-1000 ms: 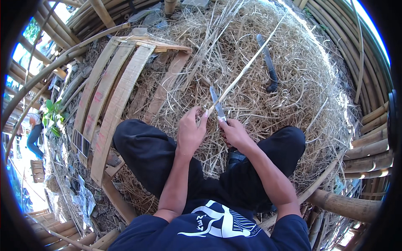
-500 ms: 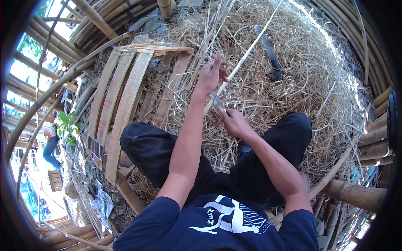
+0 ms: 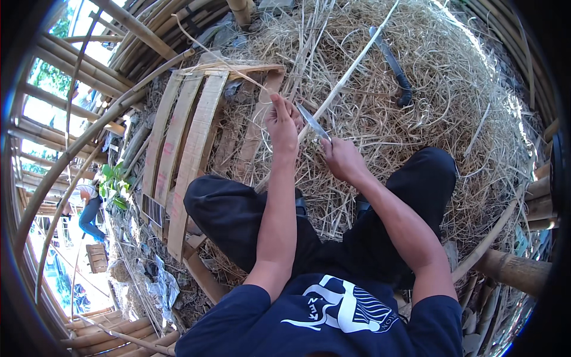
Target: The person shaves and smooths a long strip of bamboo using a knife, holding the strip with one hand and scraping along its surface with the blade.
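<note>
My right hand [image 3: 343, 159] is closed round the handle of a small knife [image 3: 314, 124], its bare blade pointing up and left toward my other hand. My left hand [image 3: 282, 123] is closed with the thumb up, gripping a thin bamboo strip [image 3: 223, 58] that arcs away to the upper left. Just right of that hand, a long pale bamboo strip [image 3: 352, 68] slants from the far right down toward my lap. The blade lies close beside this strip; whether they touch I cannot tell. My left fingertips are partly hidden.
A curved dark-handled blade [image 3: 391, 62] lies on the heap of shavings [image 3: 440, 107] beyond my right hand. A slatted wooden crate [image 3: 196, 140] stands at left, beside my knee. Bamboo poles [image 3: 77, 140] frame the left side. Another person [image 3: 90, 211] is at far left.
My left hand has moved slightly left and closed, and a thin strip now arcs from it to the upper left. The knife has shifted to the long strip's right side. The view has shifted slightly.
</note>
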### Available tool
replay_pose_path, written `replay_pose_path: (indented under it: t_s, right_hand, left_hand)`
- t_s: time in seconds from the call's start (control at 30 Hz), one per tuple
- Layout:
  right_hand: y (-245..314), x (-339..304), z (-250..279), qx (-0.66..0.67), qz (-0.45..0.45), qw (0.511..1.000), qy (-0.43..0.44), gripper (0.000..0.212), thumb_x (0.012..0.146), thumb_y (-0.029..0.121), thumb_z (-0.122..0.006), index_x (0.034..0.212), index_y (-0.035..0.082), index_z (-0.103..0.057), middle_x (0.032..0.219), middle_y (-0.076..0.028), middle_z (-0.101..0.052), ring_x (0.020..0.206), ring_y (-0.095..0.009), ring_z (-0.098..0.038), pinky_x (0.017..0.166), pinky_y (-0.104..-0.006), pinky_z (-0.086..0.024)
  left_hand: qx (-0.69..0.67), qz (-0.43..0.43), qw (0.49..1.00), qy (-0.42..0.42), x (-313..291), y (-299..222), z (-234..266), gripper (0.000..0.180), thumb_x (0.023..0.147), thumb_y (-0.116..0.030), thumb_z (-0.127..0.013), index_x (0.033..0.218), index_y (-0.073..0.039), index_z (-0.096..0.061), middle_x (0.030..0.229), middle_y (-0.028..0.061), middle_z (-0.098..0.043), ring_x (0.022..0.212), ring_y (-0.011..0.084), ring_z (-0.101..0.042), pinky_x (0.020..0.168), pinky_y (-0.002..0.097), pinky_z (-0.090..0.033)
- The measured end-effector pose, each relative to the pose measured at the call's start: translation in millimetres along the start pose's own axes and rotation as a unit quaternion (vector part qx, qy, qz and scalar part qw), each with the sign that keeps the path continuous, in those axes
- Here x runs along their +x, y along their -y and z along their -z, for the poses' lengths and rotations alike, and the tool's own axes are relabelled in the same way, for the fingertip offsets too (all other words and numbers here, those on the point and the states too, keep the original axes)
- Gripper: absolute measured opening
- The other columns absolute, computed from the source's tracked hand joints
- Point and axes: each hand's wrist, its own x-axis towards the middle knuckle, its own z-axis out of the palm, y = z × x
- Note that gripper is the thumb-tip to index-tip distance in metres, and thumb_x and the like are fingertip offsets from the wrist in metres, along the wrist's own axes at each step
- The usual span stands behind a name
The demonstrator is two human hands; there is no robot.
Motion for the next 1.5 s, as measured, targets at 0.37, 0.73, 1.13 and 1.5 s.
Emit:
replay_pose_path:
  t_s: [0.37,0.73,1.13,1.5]
  right_hand:
    - [14.3,-20.8,10.2,0.018,0.164,0.975,-0.147,0.032,0.097,0.029,-0.045,0.083,0.0,-0.047,0.065,-0.024,-0.059,0.066,-0.045,-0.059,0.062,-0.0527,-0.047]
    - [-7.4,-4.8,-13.0,-0.067,0.11,0.991,-0.032,0.033,0.098,0.029,-0.042,0.089,-0.002,-0.047,0.071,-0.028,-0.061,0.068,-0.047,-0.061,0.062,-0.0547,-0.048]
    - [-9.3,-4.6,-16.3,-0.062,0.116,0.99,-0.048,0.03,0.097,0.027,-0.045,0.087,-0.001,-0.047,0.067,-0.027,-0.058,0.065,-0.048,-0.057,0.061,-0.0564,-0.044]
    - [-4.4,-10.7,-8.3,-0.07,0.102,0.992,-0.034,0.029,0.096,0.028,-0.045,0.089,0.0,-0.049,0.071,-0.028,-0.06,0.068,-0.047,-0.059,0.064,-0.0571,-0.045]
  left_hand:
    - [0.007,-0.036,0.999,0.023,-10.3,-14.2,4.0,0.047,0.098,-0.048,-0.042,0.07,-0.011,-0.04,0.053,-0.0041,-0.03,0.044,0.0052,-0.026,0.043,0.022,-0.023]
    - [0.011,-0.049,0.999,-0.01,-24.3,-18.8,3.0,0.047,0.093,-0.046,-0.055,0.066,-0.01,-0.041,0.06,-0.0004,-0.043,0.046,0.0067,-0.033,0.044,0.0215,-0.027]
    - [0.017,-0.056,0.993,-0.105,-64.0,-59.7,41.9,0.048,0.095,-0.041,-0.054,0.061,-0.014,-0.035,0.055,-0.0068,-0.029,0.046,0.0042,-0.026,0.045,0.0224,-0.022]
    - [0.083,0.001,0.993,-0.078,-109.7,-71.7,56.5,0.049,0.099,-0.039,-0.047,0.061,-0.012,-0.032,0.053,-0.0059,-0.028,0.045,0.0046,-0.026,0.047,0.0225,-0.023]
